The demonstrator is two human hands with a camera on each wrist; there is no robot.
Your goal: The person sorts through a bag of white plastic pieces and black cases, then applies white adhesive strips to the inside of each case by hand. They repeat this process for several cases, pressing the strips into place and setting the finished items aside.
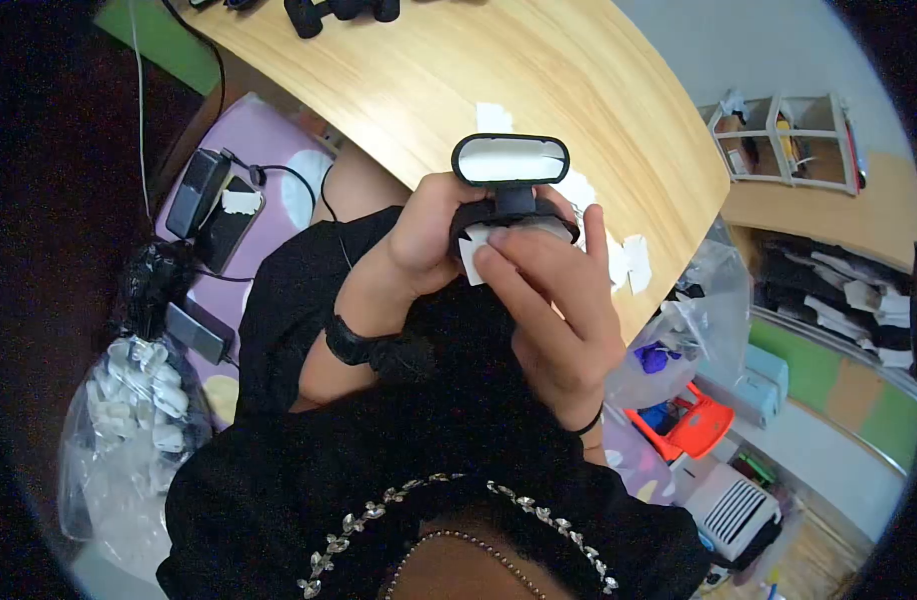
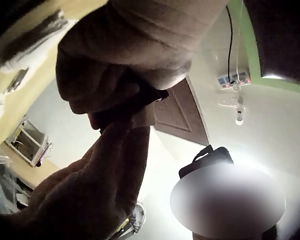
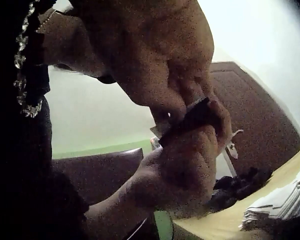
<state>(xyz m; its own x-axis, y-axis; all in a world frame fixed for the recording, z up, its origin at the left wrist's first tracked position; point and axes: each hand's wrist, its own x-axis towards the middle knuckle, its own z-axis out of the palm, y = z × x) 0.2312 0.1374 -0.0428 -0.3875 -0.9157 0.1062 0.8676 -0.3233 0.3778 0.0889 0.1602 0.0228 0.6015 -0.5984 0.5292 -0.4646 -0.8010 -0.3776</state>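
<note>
In the head view, the black object (image 1: 515, 202), with a rounded oblong head framing a pale face, a short neck and a wider curved base, is held up between 2 hands, seen against the near edge of the light wood-grain counter (image 1: 459, 60). The left hand (image 1: 419, 235) grips its base from the side. The right hand (image 1: 564, 310) pinches a thin white piece (image 1: 472, 255) with its fingertips at the base, touching it, while 1 finger points up. Several torn white scraps (image 1: 636, 262) lie on the counter, some near its right corner, 1 farther in behind the oblong head.

In the left wrist view, the left hand is curled round the dark base, the right hand meeting it from below. White scraps lie along the counter at upper left.

In the right wrist view, the right hand's fingers are bent at the black object, with the left hand clasped beneath. A stack of white sheets (image 3: 277, 200) rests on the counter by its edge, lower right.
</note>
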